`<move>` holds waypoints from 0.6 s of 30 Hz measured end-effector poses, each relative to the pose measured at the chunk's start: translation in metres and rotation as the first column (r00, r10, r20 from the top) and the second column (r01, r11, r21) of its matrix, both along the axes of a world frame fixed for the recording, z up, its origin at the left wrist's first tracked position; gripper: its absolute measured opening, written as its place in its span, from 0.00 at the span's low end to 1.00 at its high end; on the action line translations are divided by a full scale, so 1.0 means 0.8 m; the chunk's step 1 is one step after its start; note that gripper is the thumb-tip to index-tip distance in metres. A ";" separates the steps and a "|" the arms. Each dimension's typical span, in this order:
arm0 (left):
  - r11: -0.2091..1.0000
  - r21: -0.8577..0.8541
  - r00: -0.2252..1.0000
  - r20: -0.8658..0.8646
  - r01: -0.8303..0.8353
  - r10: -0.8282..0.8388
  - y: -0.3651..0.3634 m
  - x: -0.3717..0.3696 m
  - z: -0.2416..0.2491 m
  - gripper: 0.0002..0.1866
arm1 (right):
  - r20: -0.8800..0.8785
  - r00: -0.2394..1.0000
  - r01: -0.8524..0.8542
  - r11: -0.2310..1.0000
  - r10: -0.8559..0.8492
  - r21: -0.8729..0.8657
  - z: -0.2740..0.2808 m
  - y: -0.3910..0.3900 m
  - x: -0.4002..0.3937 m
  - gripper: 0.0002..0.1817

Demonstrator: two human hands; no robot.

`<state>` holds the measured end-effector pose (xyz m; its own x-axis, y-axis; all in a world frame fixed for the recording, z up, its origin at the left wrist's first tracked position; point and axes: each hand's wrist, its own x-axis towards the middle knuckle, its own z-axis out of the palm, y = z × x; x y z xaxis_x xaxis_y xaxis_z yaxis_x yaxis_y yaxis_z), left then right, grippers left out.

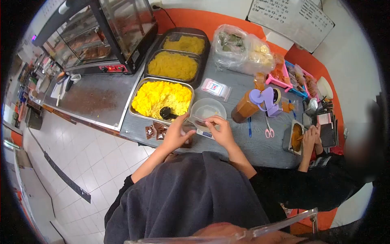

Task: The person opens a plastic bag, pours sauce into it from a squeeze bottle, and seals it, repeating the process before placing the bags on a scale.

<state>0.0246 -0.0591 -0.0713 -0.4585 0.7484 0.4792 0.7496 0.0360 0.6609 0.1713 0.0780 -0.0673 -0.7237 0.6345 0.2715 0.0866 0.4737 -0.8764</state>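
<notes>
My left hand [175, 133] is by the front edge of a metal tray [134, 106] of bright yellow crumbly food [162, 95], its thumb and fingers apart. My right hand [221, 131] has thumb and fingertips pinched together at the near rim of a clear plastic bowl [211, 106]; what they hold is too small or see-through to make out. The bowl rests on a digital scale [206, 134], mostly hidden. A black scoop [166, 112] lies in the yellow food. Brown sachets [156, 131] sit left of my left hand, and another brown patch shows under it.
Two dark trays [174, 65] of yellow food stand behind, beside a glass display warmer [118, 40]. On the right are a sauce bottle [243, 106], a purple tape dispenser [268, 101], scissors [269, 131] and a pen [250, 127]. A co-worker's hands [310, 138] work at a sauce container [295, 136].
</notes>
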 end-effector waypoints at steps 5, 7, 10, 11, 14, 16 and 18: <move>0.939 -0.140 0.880 0.415 0.315 -0.233 0.022 0.015 0.037 0.11 | -0.290 0.945 -0.252 0.902 0.152 -0.351 0.026 -0.014 0.018 0.08; 0.935 -0.094 0.854 0.444 0.343 -0.269 0.021 0.025 0.044 0.10 | -0.312 0.942 -0.229 0.914 0.122 -0.334 0.010 -0.012 0.024 0.08; 0.935 -0.007 0.872 0.364 0.354 -0.327 0.021 0.027 0.042 0.09 | -0.286 0.955 -0.192 0.893 0.076 -0.407 0.012 -0.015 0.039 0.09; 0.932 -0.009 0.870 0.364 0.362 -0.334 0.019 0.030 0.046 0.09 | -0.235 0.970 -0.171 0.855 0.060 -0.490 0.016 -0.017 0.044 0.09; 0.953 0.015 0.834 0.479 0.303 -0.273 0.017 0.037 0.057 0.08 | -0.273 0.960 -0.199 0.850 0.069 -0.487 0.022 -0.019 0.049 0.10; 0.942 0.019 0.812 0.502 0.334 -0.298 0.014 0.036 0.059 0.06 | -0.258 0.964 -0.189 0.846 0.062 -0.499 0.023 -0.019 0.054 0.10; 0.933 0.023 0.790 0.525 0.359 -0.317 0.013 0.035 0.060 0.05 | -0.244 0.968 -0.183 0.840 0.062 -0.511 0.024 -0.021 0.055 0.09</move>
